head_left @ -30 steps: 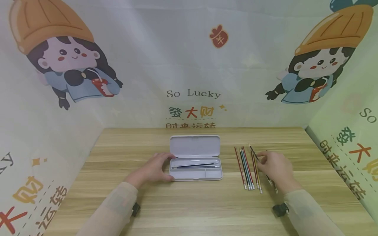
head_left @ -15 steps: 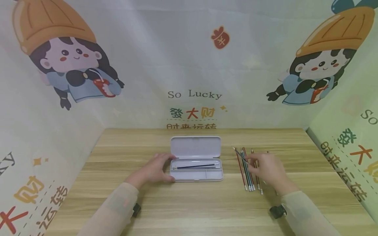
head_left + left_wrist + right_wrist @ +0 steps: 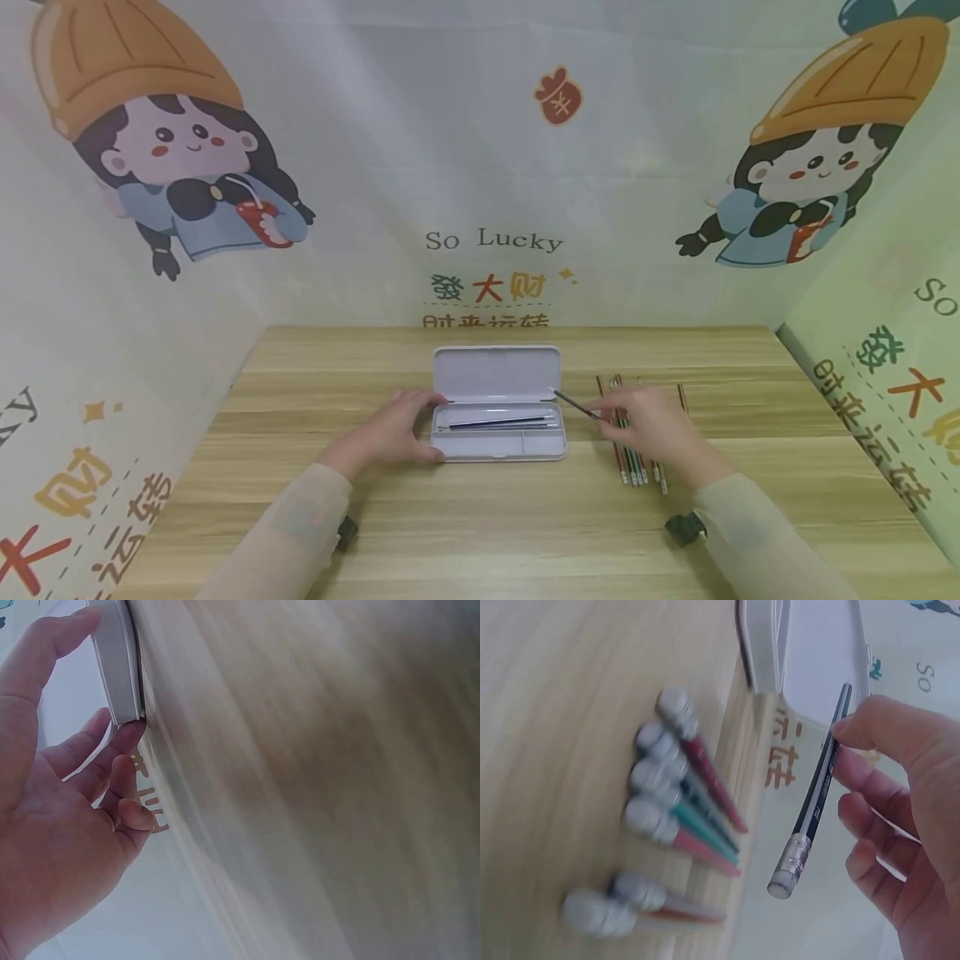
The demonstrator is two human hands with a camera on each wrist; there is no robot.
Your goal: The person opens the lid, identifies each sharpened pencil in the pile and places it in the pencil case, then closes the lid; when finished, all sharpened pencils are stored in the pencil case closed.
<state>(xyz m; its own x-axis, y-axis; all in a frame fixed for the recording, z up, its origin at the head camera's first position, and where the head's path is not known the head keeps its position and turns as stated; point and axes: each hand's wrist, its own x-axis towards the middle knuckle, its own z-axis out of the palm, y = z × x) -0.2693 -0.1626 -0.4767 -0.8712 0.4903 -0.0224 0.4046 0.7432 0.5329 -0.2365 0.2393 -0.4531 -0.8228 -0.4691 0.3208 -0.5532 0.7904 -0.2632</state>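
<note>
An opened white pencil case [image 3: 480, 446] lies on the table with its lid [image 3: 497, 372] tipped back. Two dark pencils [image 3: 495, 422] rest in its rear compartment. My left hand [image 3: 393, 427] holds the case by its left end, thumb at the front corner and fingers at the back one. In the right wrist view, my right hand [image 3: 922, 780] pinches a dark pencil [image 3: 821, 787] between thumb and fingers, its eraser end towards the camera. In the head view that pencil's tip points left and overlaps the lid's lower right corner.
Below and beside my right hand, several pencils [image 3: 630, 454] in red, green and other colours lie side by side on the wooden table [image 3: 480, 533]. One more pencil [image 3: 682, 398] lies apart to the right. A printed cloth [image 3: 360, 250] hangs behind the table.
My right hand has moved left with the dark pencil, from the right of the loose pencils to over them, closer to the case. My left hand has stayed at the case.
</note>
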